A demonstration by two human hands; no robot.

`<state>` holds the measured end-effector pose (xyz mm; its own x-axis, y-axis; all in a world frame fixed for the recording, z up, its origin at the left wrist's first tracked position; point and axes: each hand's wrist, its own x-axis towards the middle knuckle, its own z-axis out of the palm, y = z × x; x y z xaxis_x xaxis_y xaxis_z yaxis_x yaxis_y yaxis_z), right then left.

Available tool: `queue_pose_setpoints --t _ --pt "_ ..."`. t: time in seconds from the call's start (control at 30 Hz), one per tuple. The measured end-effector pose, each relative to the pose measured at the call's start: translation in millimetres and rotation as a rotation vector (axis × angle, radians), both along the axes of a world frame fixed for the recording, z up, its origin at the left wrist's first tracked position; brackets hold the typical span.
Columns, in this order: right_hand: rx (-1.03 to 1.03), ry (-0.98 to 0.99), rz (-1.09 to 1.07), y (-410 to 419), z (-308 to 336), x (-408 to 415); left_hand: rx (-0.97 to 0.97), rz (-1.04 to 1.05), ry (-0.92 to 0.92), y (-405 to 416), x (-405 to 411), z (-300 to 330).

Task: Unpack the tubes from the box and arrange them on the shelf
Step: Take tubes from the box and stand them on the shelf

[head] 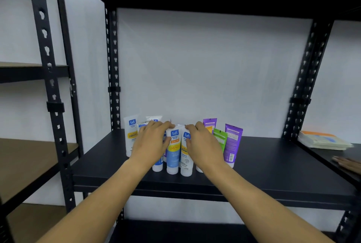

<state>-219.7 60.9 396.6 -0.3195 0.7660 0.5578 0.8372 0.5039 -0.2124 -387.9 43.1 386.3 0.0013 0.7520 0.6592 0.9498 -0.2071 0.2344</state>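
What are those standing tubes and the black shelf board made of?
White and blue standing tubes: probably soft plastic with a glossy printed skin, crimped flat on top. Black shelf board: smooth and matt, maybe painted metal or laminate; I cannot tell which.

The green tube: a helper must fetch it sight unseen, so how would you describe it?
On the black shelf, find the cluster of upright tubes near its left end. Right of the right hand, the green tube stands between two purple tubes, the only green one there.

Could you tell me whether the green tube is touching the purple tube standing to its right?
Cannot tell. In the head view the green tube overlaps the purple tube with no visible gap, but one may simply stand behind the other.
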Motion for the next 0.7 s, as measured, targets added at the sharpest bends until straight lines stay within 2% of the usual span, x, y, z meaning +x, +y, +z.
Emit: queue_pose_setpoints --t 0.27,0.4,0.57,0.7 --pt "0.076 -0.116 -0.035 -8 -2 7 0.051 -0.005 0.001 -13 7 -3" --pt "0.124 0.013 -0.078 -20 -8 19 0.094 -0.024 -0.101 -33 8 -13" --pt "0.251 0.107 -0.056 -42 -40 39 0.124 -0.033 -0.168 -66 5 -65" --pt "0.186 0.081 -0.03 -63 -83 51 0.07 -0.027 -0.201 -87 5 -115"
